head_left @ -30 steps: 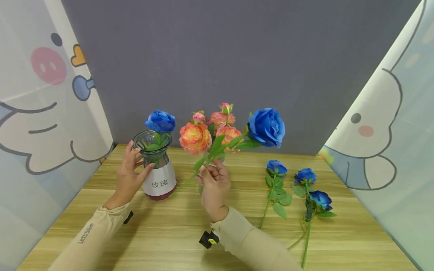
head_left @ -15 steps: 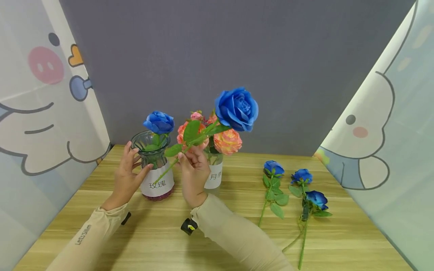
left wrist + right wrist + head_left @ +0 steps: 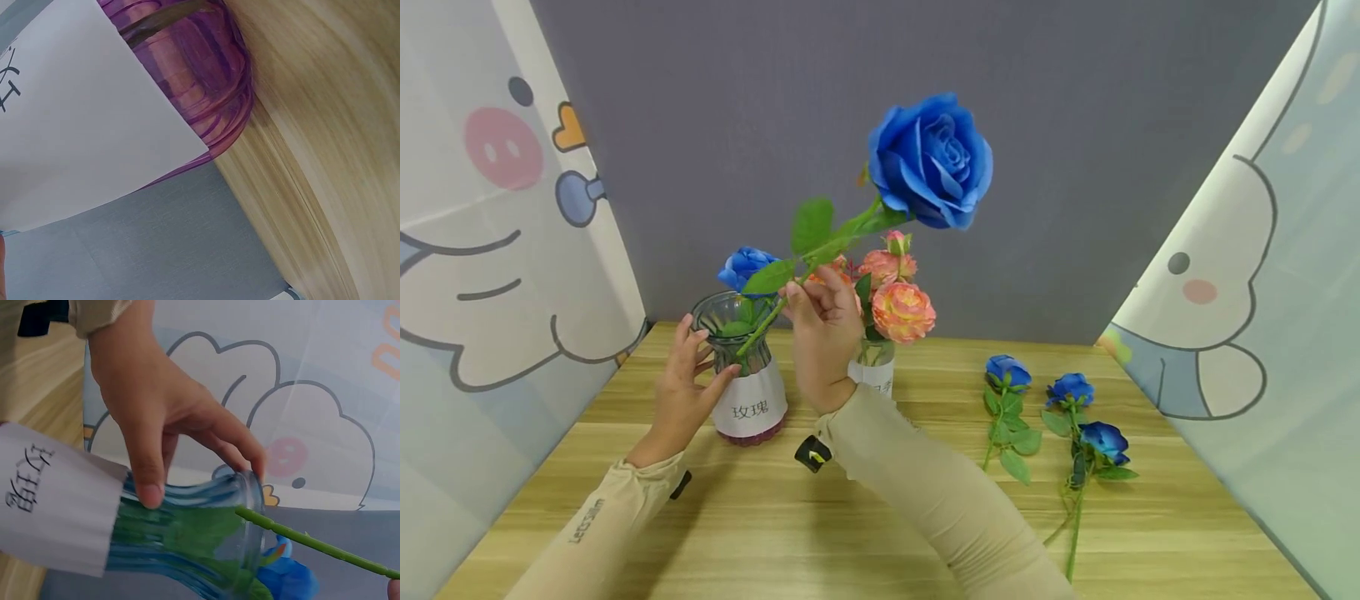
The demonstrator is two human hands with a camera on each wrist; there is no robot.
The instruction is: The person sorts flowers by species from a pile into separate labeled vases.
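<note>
My left hand (image 3: 681, 387) grips the neck of a flared glass vase (image 3: 762, 357), thumb in front and fingers at the rim. A white paper label (image 3: 750, 410) wraps the vase, and its base (image 3: 206, 75) looks purple in the left wrist view. One blue rose (image 3: 745, 268) stands inside. Between thumb and fingers, my right hand (image 3: 826, 346) pinches the stem of another blue rose (image 3: 934, 162), tilted with its bloom up and right. The right wrist view shows the lower end of that stem (image 3: 312, 542) close to the vase rim.
Behind my right hand, a smaller labelled glass vase (image 3: 877, 353) holds orange-pink flowers (image 3: 904, 312). On the wooden table (image 3: 730, 533) at right lie three blue roses, a left one (image 3: 1007, 371), a back one (image 3: 1070, 388) and a front one (image 3: 1105, 442). A grey panel (image 3: 1075, 167) stands behind.
My right hand has moved left, then up, carrying the blue rose; its bloom is higher and the stem end has come up from the label toward the vase rim. My left hand stays in place.
</note>
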